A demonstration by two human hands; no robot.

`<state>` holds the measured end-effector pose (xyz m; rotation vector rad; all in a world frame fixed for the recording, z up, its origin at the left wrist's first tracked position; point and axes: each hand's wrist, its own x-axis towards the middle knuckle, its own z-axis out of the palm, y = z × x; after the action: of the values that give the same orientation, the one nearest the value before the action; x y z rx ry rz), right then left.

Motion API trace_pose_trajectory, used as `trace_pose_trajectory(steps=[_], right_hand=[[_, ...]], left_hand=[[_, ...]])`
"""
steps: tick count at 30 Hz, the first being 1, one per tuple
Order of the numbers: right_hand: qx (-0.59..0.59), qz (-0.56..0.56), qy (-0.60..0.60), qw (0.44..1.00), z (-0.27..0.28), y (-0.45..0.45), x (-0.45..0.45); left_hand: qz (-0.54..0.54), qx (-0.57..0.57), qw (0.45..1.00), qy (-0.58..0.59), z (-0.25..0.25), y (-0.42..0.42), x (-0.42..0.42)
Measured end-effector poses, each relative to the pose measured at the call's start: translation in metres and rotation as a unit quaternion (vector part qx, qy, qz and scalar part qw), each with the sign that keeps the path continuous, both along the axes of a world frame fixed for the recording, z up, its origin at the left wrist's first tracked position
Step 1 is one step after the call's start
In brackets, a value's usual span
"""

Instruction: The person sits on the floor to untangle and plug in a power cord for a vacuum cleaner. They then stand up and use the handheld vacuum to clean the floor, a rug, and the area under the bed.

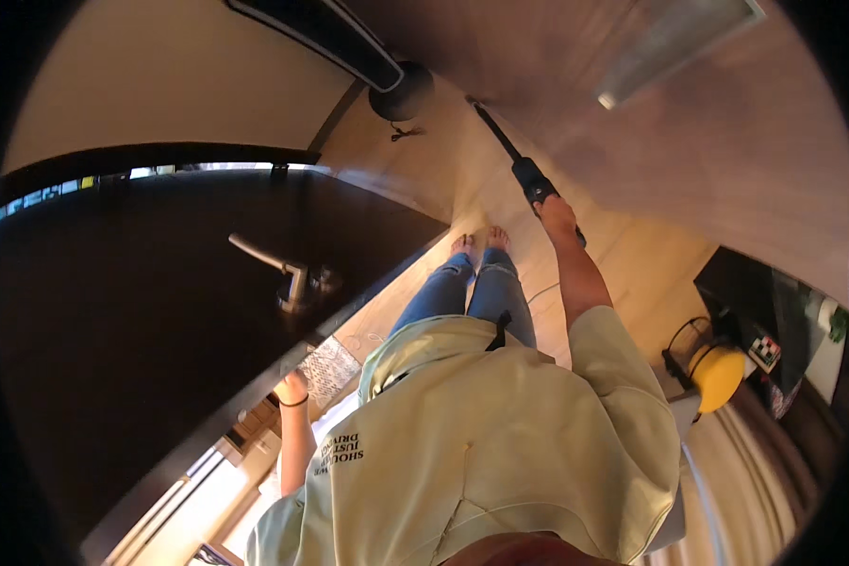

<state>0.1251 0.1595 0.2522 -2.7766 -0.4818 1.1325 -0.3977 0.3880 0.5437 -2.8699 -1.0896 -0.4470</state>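
My right hand (557,216) is closed round the grip of a black hand-held device (530,177). Its long thin shaft points away from me and down, ending near the foot of the wall. My left hand (293,388) is low at my left, at the edge of a dark door (148,297). Part of that hand is hidden at the edge, so its grip cannot be made out. A metal lever handle (283,272) sticks out from the door's face. My bare feet (480,243) stand on the wood-look floor (439,170).
Beyond the door stands a black tower appliance (325,35), perhaps a fan, on a round base (401,92) with a cord (405,132). A blurred grey fixture (679,53) is upper right. A yellow round object (716,377) and a curtain (729,481) are at right. Left lies a patterned mat (332,369).
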Motion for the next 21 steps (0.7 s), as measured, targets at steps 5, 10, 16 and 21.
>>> trace_pose_trajectory(steps=[5,10,16,21], right_hand=[[0.007,0.01,0.006,1.0,-0.021,0.101,0.034],[0.017,0.026,0.007,1.0,-0.054,0.145,0.045],[0.033,0.132,-0.004,0.991,-0.041,0.091,0.021],[-0.033,0.073,0.125,0.989,-0.036,0.013,-0.029]], left_hand=[[0.19,-0.061,0.972,0.126,-0.004,-0.036,-0.059],[0.331,-0.066,0.937,0.089,-0.014,-0.063,-0.108],[0.488,-0.034,0.866,-0.1,-0.02,-0.057,-0.133],[0.545,-0.019,0.8,-0.249,-0.039,-0.038,-0.137]])
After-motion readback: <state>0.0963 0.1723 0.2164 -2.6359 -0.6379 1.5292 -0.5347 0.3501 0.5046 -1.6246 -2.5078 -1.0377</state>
